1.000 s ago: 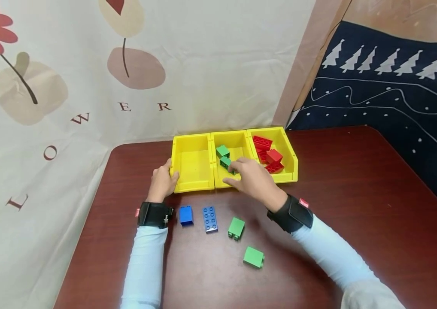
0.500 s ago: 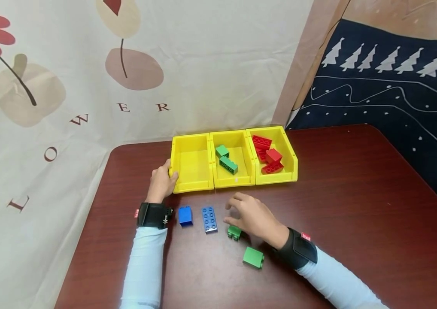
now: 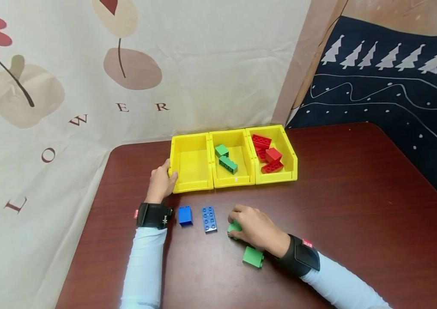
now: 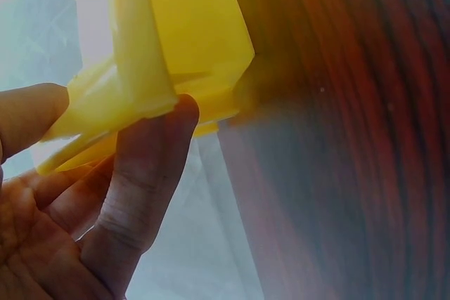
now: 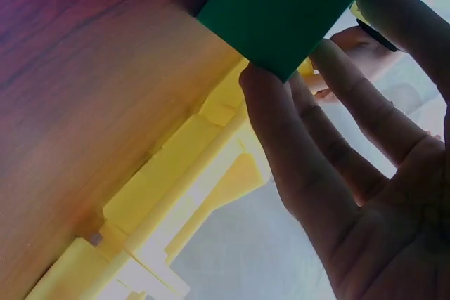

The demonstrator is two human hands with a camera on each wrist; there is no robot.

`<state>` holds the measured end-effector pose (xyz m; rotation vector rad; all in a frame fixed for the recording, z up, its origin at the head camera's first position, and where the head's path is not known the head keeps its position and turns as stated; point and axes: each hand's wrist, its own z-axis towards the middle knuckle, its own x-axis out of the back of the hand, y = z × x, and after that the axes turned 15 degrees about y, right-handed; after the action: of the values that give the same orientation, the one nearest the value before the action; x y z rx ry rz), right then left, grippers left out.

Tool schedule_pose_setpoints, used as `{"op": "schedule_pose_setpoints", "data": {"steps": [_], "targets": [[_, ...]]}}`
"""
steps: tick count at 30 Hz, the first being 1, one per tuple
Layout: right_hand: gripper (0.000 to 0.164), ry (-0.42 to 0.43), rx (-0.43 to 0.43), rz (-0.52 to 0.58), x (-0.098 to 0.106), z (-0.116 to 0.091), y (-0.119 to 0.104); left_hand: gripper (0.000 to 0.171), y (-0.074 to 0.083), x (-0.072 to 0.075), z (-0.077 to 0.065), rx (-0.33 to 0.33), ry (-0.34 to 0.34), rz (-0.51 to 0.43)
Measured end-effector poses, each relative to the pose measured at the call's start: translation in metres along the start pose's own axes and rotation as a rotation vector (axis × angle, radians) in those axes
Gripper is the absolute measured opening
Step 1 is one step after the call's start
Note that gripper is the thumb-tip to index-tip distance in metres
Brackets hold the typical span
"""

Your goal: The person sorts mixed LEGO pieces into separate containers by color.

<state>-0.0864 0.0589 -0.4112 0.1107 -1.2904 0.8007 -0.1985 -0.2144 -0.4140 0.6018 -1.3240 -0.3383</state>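
My left hand [image 3: 161,182] grips the front left corner of a yellow bin [image 3: 191,165], the leftmost of three joined bins; in the left wrist view the thumb and fingers [image 4: 144,173] pinch its wall. On the table my right hand [image 3: 259,227] pinches a green toy brick [image 5: 281,12] between thumb and fingertips, and the hand partly hides it in the head view. Just in front of that hand lies a second green brick [image 3: 253,257]. Two blue bricks, one plain-sided [image 3: 185,216] and one studded long brick [image 3: 209,219], lie between the hands.
The middle yellow bin [image 3: 246,178] holds two green bricks [image 3: 228,164]. Several red bricks [image 3: 273,155] lie in the right bin [image 3: 292,171]. Behind the dark red-brown table [image 3: 357,180] hang a pale printed cloth [image 3: 218,64] and a navy one with white trees [image 3: 388,90].
My right hand has moved from the middle bin back toward the front and taken hold of a green brick. A long green brick lies released in the middle bin. The left hand stays put.
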Motion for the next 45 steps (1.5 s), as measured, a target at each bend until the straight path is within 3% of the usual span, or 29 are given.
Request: {"op": "schedule_pose_setpoints", "data": {"steps": [19, 24, 29, 33, 39, 45], "targets": [[0.029, -0.012, 0.005, 0.018, 0.001, 0.001, 0.0, 0.057, 0.001, 0.001, 0.001, 0.019, -0.015, -0.023], [0.026, 0.031, 0.02, 0.043, 0.007, 0.011, 0.001, 0.058, 0.002, 0.002, 0.001, 0.025, -0.012, -0.033], [0.022, 0.148, 0.043, 0.07, 0.03, 0.043, 0.009, 0.058, 0.002, 0.003, 0.002, 0.029, -0.009, -0.034], [0.025, 0.169, -0.019, 0.06, 0.048, 0.08, 0.019, 0.057, 0.002, 0.004, 0.002, 0.027, -0.011, -0.033], [0.033, 0.084, -0.184, 0.004, 0.061, 0.135, 0.036, 0.058, 0.001, 0.004, 0.002, 0.018, -0.022, -0.02], [0.03, 0.003, -0.233, -0.048, 0.052, 0.174, 0.048, 0.06, 0.0, 0.003, 0.0, 0.042, -0.036, -0.021]]}}
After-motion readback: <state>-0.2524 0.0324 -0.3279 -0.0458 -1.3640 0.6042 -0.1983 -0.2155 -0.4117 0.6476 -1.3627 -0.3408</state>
